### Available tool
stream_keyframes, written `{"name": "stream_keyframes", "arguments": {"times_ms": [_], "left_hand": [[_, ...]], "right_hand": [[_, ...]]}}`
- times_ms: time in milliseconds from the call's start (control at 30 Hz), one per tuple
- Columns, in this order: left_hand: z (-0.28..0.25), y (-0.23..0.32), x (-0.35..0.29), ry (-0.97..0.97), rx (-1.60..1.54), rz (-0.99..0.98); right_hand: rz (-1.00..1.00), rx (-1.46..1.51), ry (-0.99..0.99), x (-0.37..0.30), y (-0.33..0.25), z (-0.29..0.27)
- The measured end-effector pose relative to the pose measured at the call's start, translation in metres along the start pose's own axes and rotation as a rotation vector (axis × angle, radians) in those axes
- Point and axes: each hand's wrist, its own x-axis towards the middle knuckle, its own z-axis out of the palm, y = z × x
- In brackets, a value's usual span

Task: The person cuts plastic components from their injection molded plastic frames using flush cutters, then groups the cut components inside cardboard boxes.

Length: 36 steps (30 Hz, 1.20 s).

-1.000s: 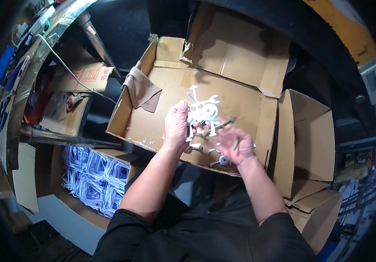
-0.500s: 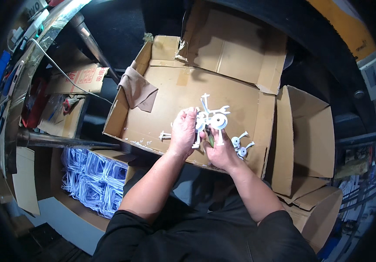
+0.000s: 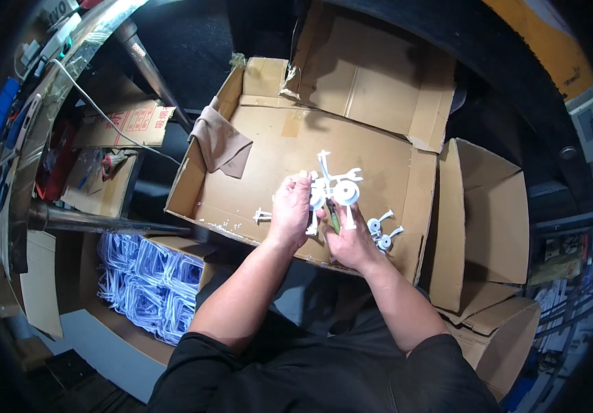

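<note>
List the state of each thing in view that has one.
Left hand: closed on white plastic cluster
White plastic cluster: held
Right hand: closed around green-handled tool
Green-handled tool: partly hidden, opening unclear
Shallow cardboard box: open
Brown cloth: draped over box wall
Lower-left carton: open, filled with pale frames

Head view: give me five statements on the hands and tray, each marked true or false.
1. The left hand holds white parts. True.
2. The right hand holds a green-handled tool. True.
3. A cloth hangs over the tray's right wall. False: the cloth lies over the left wall of the cardboard tray.
4. Another white piece lies right of the right hand. True.
5. Both hands are empty. False: both hold something.
</note>
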Motion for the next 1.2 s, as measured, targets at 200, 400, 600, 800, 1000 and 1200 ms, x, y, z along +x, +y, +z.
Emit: {"name": "stream_keyframes", "arguments": {"times_ms": [200,400,600,800,1000,1200], "left_hand": [[0.001,-0.009,0.004,0.007,0.0,-0.004],[0.002,-0.006,-0.002,-0.02,-0.103,-0.076],[-0.004,-0.004,-0.001,-0.119,-0.22,-0.277],[-0.015,0.002,0.01,0.236,0.072,0.122],[0.001,0.002,0.003,0.112,0.52,0.319],[0.007,-0.003,-0.006,-0.091,0.721,0.236]], "right_hand": [[0.003,-0.013,0.038,0.002,-0.005,0.0],[-0.045,-0.067,0.091,0.003,-0.01,-0.007],[-0.04,-0.033,-0.001,0.001,0.001,-0.009],[0.318,-0.188,-0.15,0.01,0.008,-0.012],[0.278,0.672,0.149,0.009,0.0,-0.021],[0.219,0.605,0.075,0.006,0.002,-0.016]]}}
